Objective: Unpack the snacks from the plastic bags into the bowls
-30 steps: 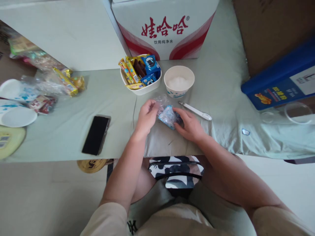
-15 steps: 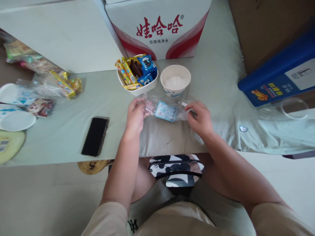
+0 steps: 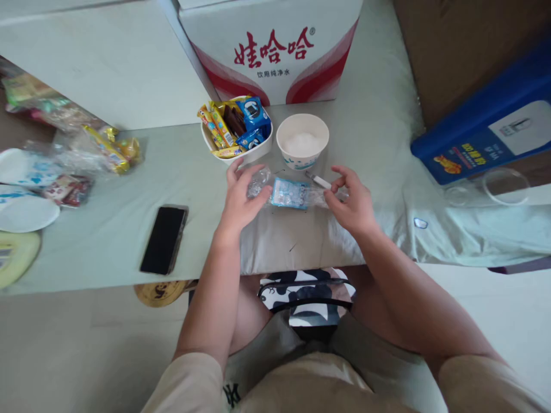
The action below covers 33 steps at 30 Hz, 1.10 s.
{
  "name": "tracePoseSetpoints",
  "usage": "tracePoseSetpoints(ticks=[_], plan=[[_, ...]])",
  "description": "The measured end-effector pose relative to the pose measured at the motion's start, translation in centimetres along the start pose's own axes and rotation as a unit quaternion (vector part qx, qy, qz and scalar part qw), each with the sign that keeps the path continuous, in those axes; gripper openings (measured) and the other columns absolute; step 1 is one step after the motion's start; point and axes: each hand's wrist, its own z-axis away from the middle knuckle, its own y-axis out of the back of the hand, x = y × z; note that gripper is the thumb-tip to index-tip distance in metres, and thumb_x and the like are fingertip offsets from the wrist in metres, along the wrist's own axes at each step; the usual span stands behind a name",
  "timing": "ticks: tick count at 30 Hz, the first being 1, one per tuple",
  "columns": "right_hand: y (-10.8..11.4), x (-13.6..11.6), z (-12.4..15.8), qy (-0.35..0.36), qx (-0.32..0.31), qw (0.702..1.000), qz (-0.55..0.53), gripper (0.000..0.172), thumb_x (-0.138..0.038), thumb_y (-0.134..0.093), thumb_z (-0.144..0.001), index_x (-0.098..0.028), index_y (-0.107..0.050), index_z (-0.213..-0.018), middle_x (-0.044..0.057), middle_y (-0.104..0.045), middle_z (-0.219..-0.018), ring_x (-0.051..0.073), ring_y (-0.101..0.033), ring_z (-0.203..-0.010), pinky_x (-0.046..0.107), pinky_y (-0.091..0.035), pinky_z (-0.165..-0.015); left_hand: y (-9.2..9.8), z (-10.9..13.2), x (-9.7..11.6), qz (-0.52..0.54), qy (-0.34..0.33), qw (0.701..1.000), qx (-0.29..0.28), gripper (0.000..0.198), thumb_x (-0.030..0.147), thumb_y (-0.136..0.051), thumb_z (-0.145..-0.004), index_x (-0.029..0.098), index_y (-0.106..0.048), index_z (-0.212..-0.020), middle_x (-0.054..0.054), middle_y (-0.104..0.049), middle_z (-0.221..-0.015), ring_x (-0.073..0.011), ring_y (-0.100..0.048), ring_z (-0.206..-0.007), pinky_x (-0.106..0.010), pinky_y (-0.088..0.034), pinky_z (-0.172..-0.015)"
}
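i see the packet between the two hands, its long side running from one to the other. it is pale blue with small light print i can't read, and shiny; crumpled clear wrap shows on both sides of it. the left hand is spread, fingers apart, its thumb tip just beside the packet; i can't tell whether it touches. the right hand has its fingers loosely bent by the other end of the wrap, and i can't tell if it pinches anything. the cutter lies beside its thumb, partly hidden.

my near limit is the table edge, which both forearms cross. from the packet to that edge i get open cloth with one small dark mark. beyond the hands, the bowl and the tub of snacks hem me in. outward of the left hand, cloth runs to the phone.
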Motion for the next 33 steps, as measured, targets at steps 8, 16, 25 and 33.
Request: tracePoseSetpoints(ticks=[8, 16, 25, 33], plan=[[1.9, -1.4, 1.1, 0.097, -0.034, 0.995, -0.018, 0.016, -0.021, -0.055, -0.090, -0.022, -0.071, -0.087, 0.005, -0.068, -0.081, 0.019, -0.064, -0.075, 0.033, -0.051, -0.073, -0.5, 0.6, 0.1, -0.066, -0.082, 0.994, -0.017, 0.031, 0.044, -0.085, -0.080, 0.022, -0.077, -0.101, -0.010, -0.036, -0.164, -0.0391, -0.033, -0.158, -0.056, -0.030, -0.131], [3.9, -2.8, 1.9, 0.035, -0.181, 0.982, -0.042, 0.020, -0.026, -0.043, -0.099, -0.020, -0.062, -0.097, 0.005, -0.075, -0.085, 0.014, -0.060, -0.064, 0.028, -0.046, -0.067, 1.2, 1.7, 2.1, 0.013, -0.077, 0.997, -0.024, 0.009, 0.028, -0.074, -0.081, 0.021, -0.075, -0.078, -0.012, -0.057, -0.147, -0.0310, -0.056, -0.141, -0.046, -0.054, -0.110], [4.5, -2.5, 1.8, 0.089, -0.340, 0.912, 0.212, 0.042, -0.033, -0.042, -0.099, -0.018, -0.073, -0.074, 0.009, -0.068, -0.066, 0.023, -0.065, -0.073, 0.037, -0.041, -0.079, 1.5, 1.7, 3.7, 0.151, 0.146, 0.977, 0.028, 0.013, 0.033, -0.066, -0.081, 0.020, -0.065, -0.078, -0.001, -0.069, -0.071, -0.0118, -0.059, -0.056, -0.023, -0.045, -0.051], [2.7, -4.6, 2.3, 0.029, -0.287, 0.903, 0.318, 0.049, -0.033, -0.047, -0.100, -0.019, -0.063, -0.143, 0.014, -0.079, -0.101, 0.033, -0.068, -0.105, 0.043, -0.044, -0.092, 1.9, 1.3, 3.8, 0.135, 0.257, 0.954, -0.073, 0.036, 0.052, -0.070, -0.081, 0.021, -0.062, -0.097, -0.005, -0.069, -0.097, -0.0137, -0.059, -0.065, -0.024, -0.042, -0.051]])
